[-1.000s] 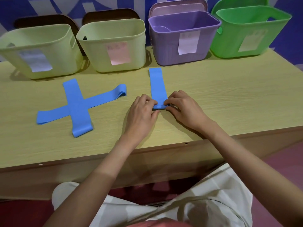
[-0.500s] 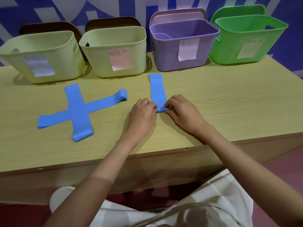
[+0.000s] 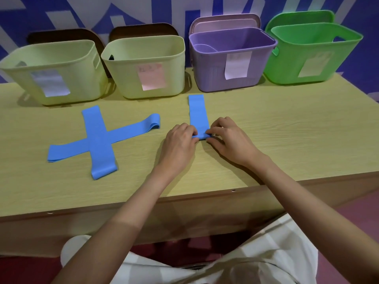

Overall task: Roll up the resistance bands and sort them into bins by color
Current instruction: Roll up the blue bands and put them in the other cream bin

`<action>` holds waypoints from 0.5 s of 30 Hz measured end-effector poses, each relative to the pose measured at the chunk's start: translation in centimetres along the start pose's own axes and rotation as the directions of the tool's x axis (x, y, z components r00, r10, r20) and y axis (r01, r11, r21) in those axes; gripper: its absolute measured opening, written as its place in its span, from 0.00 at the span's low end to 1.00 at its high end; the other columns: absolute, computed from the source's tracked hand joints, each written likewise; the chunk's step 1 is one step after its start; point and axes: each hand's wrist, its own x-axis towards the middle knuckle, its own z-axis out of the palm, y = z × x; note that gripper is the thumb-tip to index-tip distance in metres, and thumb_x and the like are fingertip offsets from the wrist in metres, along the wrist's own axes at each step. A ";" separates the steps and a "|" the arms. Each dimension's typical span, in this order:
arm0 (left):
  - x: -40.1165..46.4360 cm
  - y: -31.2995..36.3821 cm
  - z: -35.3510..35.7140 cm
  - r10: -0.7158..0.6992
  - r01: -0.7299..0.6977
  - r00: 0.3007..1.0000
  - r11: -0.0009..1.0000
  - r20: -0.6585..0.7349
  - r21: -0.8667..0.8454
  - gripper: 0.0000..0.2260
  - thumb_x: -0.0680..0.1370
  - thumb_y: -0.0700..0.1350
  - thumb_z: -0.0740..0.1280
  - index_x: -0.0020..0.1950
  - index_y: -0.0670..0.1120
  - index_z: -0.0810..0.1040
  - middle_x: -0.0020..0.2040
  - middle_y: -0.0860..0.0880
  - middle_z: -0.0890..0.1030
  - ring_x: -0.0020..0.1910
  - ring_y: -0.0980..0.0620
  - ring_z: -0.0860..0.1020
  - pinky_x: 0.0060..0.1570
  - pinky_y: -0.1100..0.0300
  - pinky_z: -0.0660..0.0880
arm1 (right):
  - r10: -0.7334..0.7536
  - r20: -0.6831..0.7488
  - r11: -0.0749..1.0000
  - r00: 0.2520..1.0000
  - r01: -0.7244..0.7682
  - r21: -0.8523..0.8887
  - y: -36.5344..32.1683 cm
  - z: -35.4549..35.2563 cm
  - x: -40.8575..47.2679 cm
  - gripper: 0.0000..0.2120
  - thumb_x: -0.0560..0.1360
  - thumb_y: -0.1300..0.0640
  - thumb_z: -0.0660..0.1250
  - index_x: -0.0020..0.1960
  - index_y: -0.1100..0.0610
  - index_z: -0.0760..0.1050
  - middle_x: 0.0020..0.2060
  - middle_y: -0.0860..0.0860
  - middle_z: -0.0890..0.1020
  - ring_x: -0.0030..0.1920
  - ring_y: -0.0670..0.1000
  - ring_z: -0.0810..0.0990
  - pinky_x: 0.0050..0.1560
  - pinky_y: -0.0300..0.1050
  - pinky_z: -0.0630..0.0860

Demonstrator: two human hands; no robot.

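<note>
1. Pale wood-grain desk (image 3: 287, 140) carries everything; it is the largest thing in view and runs across the whole frame.
2. Four bins stand in a row along its far edge: two cream bins (image 3: 53, 72) (image 3: 145, 66), one purple bin (image 3: 231, 58), one green bin (image 3: 313, 52). Each has one paper label on its front; the writing is too blurred to read, so which bin takes blue I cannot tell.
3. Three blue resistance bands lie on the desk. Two crossed bands (image 3: 98, 140) lie flat to the left, one over the other, well apart from the hands.
4. The third band (image 3: 198, 113) lies straight, pointing toward the purple bin, its near end turned into a small roll (image 3: 202, 136).
5. Left hand (image 3: 178, 144) and right hand (image 3: 231, 140) sit at either end of that roll, fingers (image 3: 213, 131) curled and pinching it, none spread flat.
6. Risks, as I judge them: the roll is only a turn or so thick, so slack pressure could let the springy band unwind. Uneven pushing from one hand would skew it into a cone. Rolling far forward may bump the purple bin just beyond the band's far end.
</note>
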 end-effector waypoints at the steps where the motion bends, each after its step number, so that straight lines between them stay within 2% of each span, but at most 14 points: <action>1: 0.2 0.0 -0.1 0.002 -0.002 1.000 1.000 0.008 0.006 0.06 0.79 0.43 0.66 0.53 0.42 0.78 0.48 0.47 0.79 0.49 0.47 0.74 0.49 0.56 0.70 | 0.002 0.009 1.000 1.000 -0.002 0.000 0.0 0.0 0.1 0.11 0.75 0.58 0.70 0.55 0.62 0.80 0.47 0.55 0.78 0.50 0.55 0.74 0.44 0.54 0.76; 4: 0.6 -0.1 -0.1 0.003 -0.004 1.000 1.000 0.029 0.026 0.07 0.80 0.44 0.65 0.53 0.42 0.78 0.50 0.47 0.79 0.51 0.48 0.73 0.50 0.56 0.69 | 0.027 0.012 0.999 1.000 -0.028 0.022 0.0 0.1 0.3 0.12 0.75 0.59 0.69 0.57 0.62 0.77 0.47 0.55 0.78 0.51 0.55 0.73 0.46 0.54 0.75; 9: 0.3 -0.2 -0.1 0.016 -0.017 0.999 1.000 0.037 0.012 0.09 0.78 0.44 0.67 0.56 0.42 0.78 0.52 0.47 0.75 0.52 0.50 0.73 0.50 0.56 0.72 | 0.049 0.029 0.996 0.998 -0.051 0.072 0.1 0.2 0.7 0.06 0.76 0.60 0.68 0.52 0.60 0.76 0.45 0.53 0.77 0.47 0.52 0.72 0.45 0.54 0.74; 11: -0.1 -0.2 -0.2 0.008 -0.008 0.999 1.000 0.052 -0.009 0.08 0.78 0.43 0.67 0.56 0.43 0.78 0.51 0.47 0.75 0.51 0.50 0.73 0.49 0.55 0.71 | 0.064 0.041 0.993 0.997 -0.068 0.092 0.0 0.1 0.5 0.06 0.76 0.60 0.67 0.52 0.60 0.76 0.45 0.52 0.77 0.47 0.50 0.71 0.46 0.52 0.74; 15: -1.6 -0.2 -0.7 0.017 -0.015 0.999 0.998 0.047 -0.058 0.06 0.78 0.42 0.67 0.55 0.44 0.77 0.49 0.50 0.77 0.48 0.51 0.74 0.46 0.60 0.68 | 0.076 0.067 0.988 0.995 -0.084 0.129 -0.6 -0.3 -0.8 0.06 0.77 0.59 0.67 0.53 0.60 0.78 0.43 0.50 0.76 0.47 0.48 0.70 0.47 0.47 0.72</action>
